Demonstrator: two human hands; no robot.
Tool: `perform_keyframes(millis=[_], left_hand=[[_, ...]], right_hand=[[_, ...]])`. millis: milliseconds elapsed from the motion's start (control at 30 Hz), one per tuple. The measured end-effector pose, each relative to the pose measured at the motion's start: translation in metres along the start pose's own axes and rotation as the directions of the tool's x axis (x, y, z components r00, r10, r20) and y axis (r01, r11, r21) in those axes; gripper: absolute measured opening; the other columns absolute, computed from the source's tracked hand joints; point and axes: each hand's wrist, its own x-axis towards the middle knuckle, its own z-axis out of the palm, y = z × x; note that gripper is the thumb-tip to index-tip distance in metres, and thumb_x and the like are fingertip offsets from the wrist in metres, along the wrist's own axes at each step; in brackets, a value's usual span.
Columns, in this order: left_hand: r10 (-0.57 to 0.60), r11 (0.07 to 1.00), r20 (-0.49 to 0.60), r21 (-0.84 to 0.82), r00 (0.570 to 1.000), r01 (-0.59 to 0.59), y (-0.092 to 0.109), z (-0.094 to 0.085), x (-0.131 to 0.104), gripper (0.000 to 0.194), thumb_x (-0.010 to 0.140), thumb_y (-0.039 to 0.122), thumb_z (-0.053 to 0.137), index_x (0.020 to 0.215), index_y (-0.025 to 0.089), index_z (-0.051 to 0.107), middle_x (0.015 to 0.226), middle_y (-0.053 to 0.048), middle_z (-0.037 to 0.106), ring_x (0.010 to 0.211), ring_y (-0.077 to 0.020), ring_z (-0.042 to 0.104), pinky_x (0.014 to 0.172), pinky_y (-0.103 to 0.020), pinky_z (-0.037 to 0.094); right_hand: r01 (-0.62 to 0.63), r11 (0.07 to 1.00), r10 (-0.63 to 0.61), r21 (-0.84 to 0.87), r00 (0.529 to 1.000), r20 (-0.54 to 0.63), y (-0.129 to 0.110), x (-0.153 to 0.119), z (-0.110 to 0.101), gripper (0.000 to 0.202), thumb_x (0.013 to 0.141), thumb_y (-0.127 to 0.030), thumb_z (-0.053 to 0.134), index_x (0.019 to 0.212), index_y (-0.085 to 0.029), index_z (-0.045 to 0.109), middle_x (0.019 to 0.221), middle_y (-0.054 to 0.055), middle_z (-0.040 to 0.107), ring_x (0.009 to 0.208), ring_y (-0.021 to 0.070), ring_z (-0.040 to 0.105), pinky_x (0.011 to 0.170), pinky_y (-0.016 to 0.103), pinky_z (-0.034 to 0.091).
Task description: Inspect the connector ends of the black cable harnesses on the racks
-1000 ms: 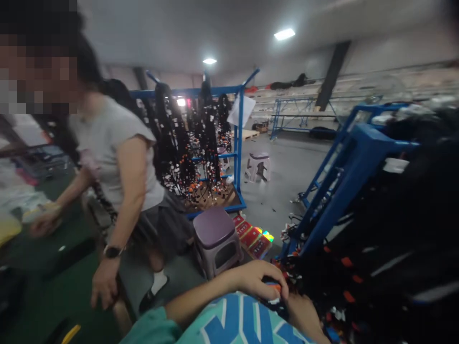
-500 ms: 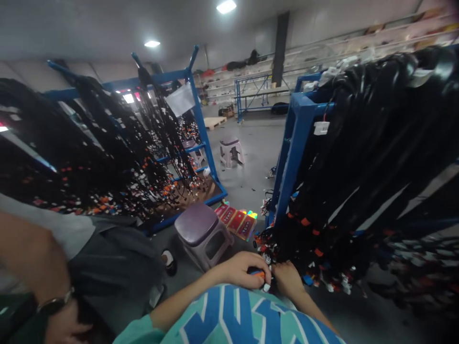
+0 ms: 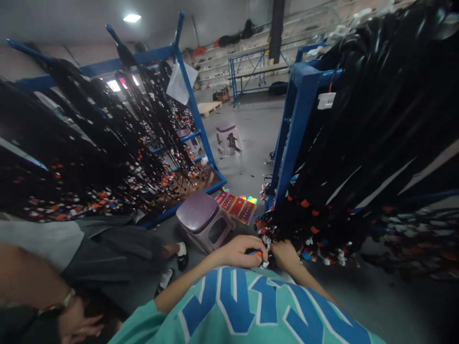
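Observation:
My left hand (image 3: 244, 251) is closed around a small bunch of connectors (image 3: 256, 254), orange, blue and white, in front of my shirt. Just right of it, my right hand (image 3: 285, 255) has its fingers curled at the connector ends of the black cables; what it grips is too small to make out. The hands are close together, with white connectors between them. Long black cable bundles (image 3: 373, 124) hang from the blue rack (image 3: 301, 105) on the right, their orange, white and blue ends near my hands.
A purple-topped stool (image 3: 199, 212) stands ahead on the left, beside flattened red packaging (image 3: 238, 206). Another blue rack (image 3: 199, 119) holds more cables. At the lower left are a person's hand (image 3: 77, 317) and dark skirt (image 3: 118, 248). A second stool (image 3: 228, 138) is farther off.
The view has tilted down, so racks and hands appear higher. Both my hands keep nearly the same pose. At the left, the other person's shoes show more and their hand has shifted slightly.

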Motion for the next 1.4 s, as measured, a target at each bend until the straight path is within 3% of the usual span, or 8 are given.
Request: perform_keyframes(millis=[533, 633, 700, 800, 867, 1033, 1400], left_hand=[[0.058, 0.98, -0.037, 0.195, 0.998, -0.049, 0.007, 0.003, 0.002, 0.012, 0.071, 0.024, 0.046, 0.074, 0.015, 0.054, 0.077, -0.004, 0.055, 0.074, -0.0131, 0.049, 0.072, -0.024, 0.038], [0.056, 0.997, -0.123, 0.054, 0.991, -0.05, 0.0, 0.003, 0.003, 0.012, 0.067, 0.025, 0.05, 0.069, 0.014, 0.055, 0.072, -0.003, 0.054, 0.07, -0.0122, 0.049, 0.067, -0.023, 0.037], [-0.04, 0.98, -0.286, -0.198, 0.957, -0.019, -0.005, -0.001, 0.004, 0.015, 0.063, 0.028, 0.054, 0.064, 0.013, 0.054, 0.062, 0.0, 0.049, 0.058, -0.009, 0.044, 0.056, -0.021, 0.034], [-0.208, 0.825, -0.519, -0.548, 0.829, -0.136, -0.01, -0.012, 0.005, 0.021, 0.058, 0.032, 0.056, 0.059, 0.012, 0.052, 0.052, 0.002, 0.043, 0.044, -0.0049, 0.033, 0.043, -0.02, 0.021], [-0.238, 0.757, -0.593, -0.61, 0.769, -0.236, -0.01, -0.021, 0.005, 0.025, 0.059, 0.036, 0.056, 0.057, 0.01, 0.053, 0.052, 0.0, 0.046, 0.043, -0.0052, 0.035, 0.039, -0.019, 0.018], [-0.221, 0.719, -0.632, -0.62, 0.743, -0.313, -0.007, -0.032, 0.003, 0.033, 0.065, 0.041, 0.058, 0.059, 0.008, 0.057, 0.054, -0.004, 0.05, 0.047, -0.008, 0.043, 0.035, -0.017, 0.02], [-0.266, 0.697, -0.633, -0.647, 0.727, -0.309, -0.007, -0.037, 0.003, 0.048, 0.07, 0.053, 0.053, 0.057, 0.008, 0.062, 0.05, -0.006, 0.054, 0.039, -0.0073, 0.043, 0.031, -0.016, 0.02]], right_hand=[[0.013, 0.999, -0.014, -0.031, 1.0, -0.016, 0.003, 0.003, 0.004, 0.03, 0.075, -0.002, 0.04, 0.091, -0.01, 0.064, 0.091, 0.015, 0.067, 0.089, 0.0268, 0.062, 0.073, 0.033, 0.034], [0.021, 0.999, -0.022, -0.032, 1.0, -0.007, 0.004, 0.001, 0.004, 0.032, 0.074, -0.001, 0.039, 0.092, -0.01, 0.064, 0.091, 0.015, 0.067, 0.089, 0.0265, 0.062, 0.073, 0.033, 0.034], [0.031, 0.999, -0.031, -0.03, 1.0, -0.003, 0.004, 0.001, 0.004, 0.033, 0.074, 0.0, 0.039, 0.094, -0.011, 0.063, 0.091, 0.015, 0.067, 0.09, 0.0264, 0.061, 0.073, 0.033, 0.034], [0.038, 0.999, -0.037, -0.038, 0.999, 0.013, 0.001, 0.0, 0.002, 0.036, 0.074, 0.0, 0.038, 0.097, -0.011, 0.063, 0.093, 0.015, 0.067, 0.091, 0.0263, 0.061, 0.073, 0.033, 0.033], [0.048, 0.998, -0.047, -0.044, 0.998, 0.028, -0.003, 0.0, 0.0, 0.034, 0.074, -0.001, 0.038, 0.096, -0.011, 0.062, 0.094, 0.015, 0.066, 0.091, 0.0262, 0.061, 0.072, 0.032, 0.033], [0.063, 0.997, -0.062, -0.044, 0.998, 0.024, -0.013, -0.001, -0.006, 0.029, 0.075, -0.004, 0.041, 0.093, -0.011, 0.062, 0.092, 0.015, 0.067, 0.09, 0.0233, 0.061, 0.072, 0.03, 0.033], [0.06, 0.997, -0.06, -0.05, 0.998, 0.002, -0.01, 0.004, 0.0, 0.026, 0.075, -0.008, 0.043, 0.095, -0.011, 0.06, 0.091, 0.014, 0.066, 0.089, 0.0232, 0.061, 0.072, 0.031, 0.033]])
